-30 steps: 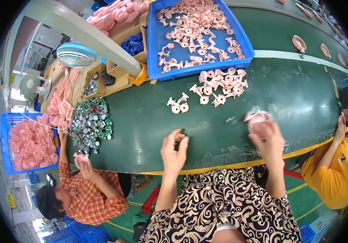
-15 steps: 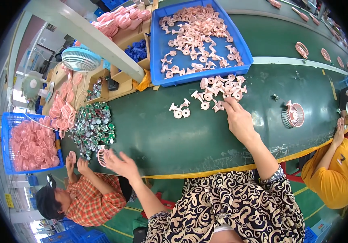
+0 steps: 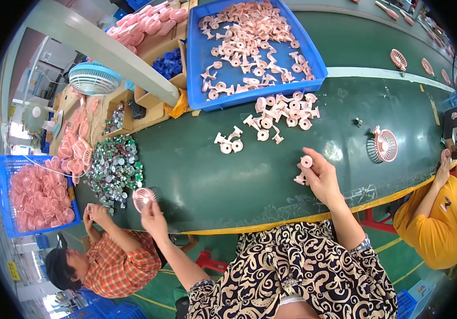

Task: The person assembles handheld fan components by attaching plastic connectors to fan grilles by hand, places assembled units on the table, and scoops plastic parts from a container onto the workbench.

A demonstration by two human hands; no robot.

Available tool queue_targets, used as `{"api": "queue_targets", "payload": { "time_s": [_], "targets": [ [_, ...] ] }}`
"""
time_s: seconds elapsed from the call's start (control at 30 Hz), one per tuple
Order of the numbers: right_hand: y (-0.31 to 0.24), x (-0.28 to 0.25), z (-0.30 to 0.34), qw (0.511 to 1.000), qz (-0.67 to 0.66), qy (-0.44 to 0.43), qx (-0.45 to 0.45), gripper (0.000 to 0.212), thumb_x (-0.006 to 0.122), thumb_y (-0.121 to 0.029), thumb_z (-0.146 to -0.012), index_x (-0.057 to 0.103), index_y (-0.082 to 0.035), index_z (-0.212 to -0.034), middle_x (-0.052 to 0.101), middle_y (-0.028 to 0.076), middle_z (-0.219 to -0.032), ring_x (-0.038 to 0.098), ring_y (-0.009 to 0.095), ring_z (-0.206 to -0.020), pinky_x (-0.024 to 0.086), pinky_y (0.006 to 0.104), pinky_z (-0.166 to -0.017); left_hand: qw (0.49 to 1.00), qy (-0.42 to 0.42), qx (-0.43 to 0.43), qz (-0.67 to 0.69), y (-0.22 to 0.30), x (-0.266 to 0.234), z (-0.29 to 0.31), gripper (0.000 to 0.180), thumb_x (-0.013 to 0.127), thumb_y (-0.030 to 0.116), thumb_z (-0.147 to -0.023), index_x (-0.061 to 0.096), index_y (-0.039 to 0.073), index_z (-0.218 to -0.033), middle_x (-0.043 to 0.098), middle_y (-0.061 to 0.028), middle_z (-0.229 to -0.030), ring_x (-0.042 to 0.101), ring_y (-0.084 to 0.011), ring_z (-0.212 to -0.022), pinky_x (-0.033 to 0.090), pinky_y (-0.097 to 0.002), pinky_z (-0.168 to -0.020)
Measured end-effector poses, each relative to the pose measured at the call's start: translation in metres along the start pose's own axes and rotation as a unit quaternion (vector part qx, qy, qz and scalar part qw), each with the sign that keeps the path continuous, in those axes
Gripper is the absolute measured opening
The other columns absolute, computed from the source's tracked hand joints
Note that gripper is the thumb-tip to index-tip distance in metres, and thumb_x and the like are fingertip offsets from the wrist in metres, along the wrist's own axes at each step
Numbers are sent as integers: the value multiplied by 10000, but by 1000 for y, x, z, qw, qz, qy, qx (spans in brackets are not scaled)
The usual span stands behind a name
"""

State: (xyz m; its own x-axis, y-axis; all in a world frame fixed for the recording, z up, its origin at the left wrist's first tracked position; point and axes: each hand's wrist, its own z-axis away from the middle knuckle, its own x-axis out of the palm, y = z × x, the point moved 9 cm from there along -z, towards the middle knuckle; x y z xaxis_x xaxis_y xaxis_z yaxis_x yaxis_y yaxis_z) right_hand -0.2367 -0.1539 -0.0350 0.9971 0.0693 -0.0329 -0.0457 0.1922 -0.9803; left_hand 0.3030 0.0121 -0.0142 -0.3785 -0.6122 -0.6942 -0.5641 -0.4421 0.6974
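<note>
My left hand (image 3: 155,219) is closed on the edge of a round pink fan housing (image 3: 142,198) with slatted sides, held over the left part of the green table. In my right hand (image 3: 321,178), thumb and fingers pinch a small pale pink plastic bracket (image 3: 304,169) with a ring-shaped end. Beyond that hand lies a loose heap of similar pink brackets (image 3: 281,112), in front of a blue tray (image 3: 202,101) holding many more. A smaller cluster of brackets (image 3: 229,141) sits left of the heap.
Green circuit boards (image 3: 114,173) are piled at the left, near a blue basket (image 3: 6,199) of pink housings. Another pink fan housing (image 3: 385,144) lies at right with a small board (image 3: 357,122). Co-workers sit left, in a checked shirt (image 3: 116,266), and right, in yellow (image 3: 430,223).
My right hand has drawn back from the bracket heap with one bracket in its fingers. My left hand, open beside a fan housing before, now grips one. The view has shifted slightly.
</note>
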Motion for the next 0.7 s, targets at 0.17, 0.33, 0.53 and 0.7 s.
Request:
{"api": "queue_targets", "payload": {
  "time_s": [0.17,0.33,0.53,0.7],
  "targets": [
    [-37,-21,10,938,302,93,-140,506,752,-1,-861,642,-104,-1344,633,100,-980,654,170,-704,516,292,-652,978,-156,-28,136,83,70,71,404,679,154,-1015,623,-46,-1362,733,-104,-1025,639,-97,-662,519,-235,-569],
    [-52,-23,18,873,402,130,-241,344,769,-60,-870,706,-80,-1207,631,125,-1128,684,237,-811,552,356,-729,910,-375,1,178,172,135,158,583,657,60,-1001,448,11,-1544,704,-112,-1198,640,-76,-698,537,-229,-617],
    [-48,-29,22,890,379,102,-233,313,763,-33,-869,710,-52,-1177,621,138,-1151,688,276,-844,560,370,-749,887,-365,181,217,232,125,164,495,594,-100,-909,630,45,-1381,673,-95,-1271,601,-61,-686,500,-220,-637],
    [-43,-39,25,912,339,92,-210,338,759,16,-861,690,-14,-1190,616,144,-1130,688,293,-863,566,364,-749,943,-262,193,75,229,112,136,570,586,-89,-877,555,49,-1429,664,-134,-1265,614,-177,-721,522,-292,-703]
  ]
}}
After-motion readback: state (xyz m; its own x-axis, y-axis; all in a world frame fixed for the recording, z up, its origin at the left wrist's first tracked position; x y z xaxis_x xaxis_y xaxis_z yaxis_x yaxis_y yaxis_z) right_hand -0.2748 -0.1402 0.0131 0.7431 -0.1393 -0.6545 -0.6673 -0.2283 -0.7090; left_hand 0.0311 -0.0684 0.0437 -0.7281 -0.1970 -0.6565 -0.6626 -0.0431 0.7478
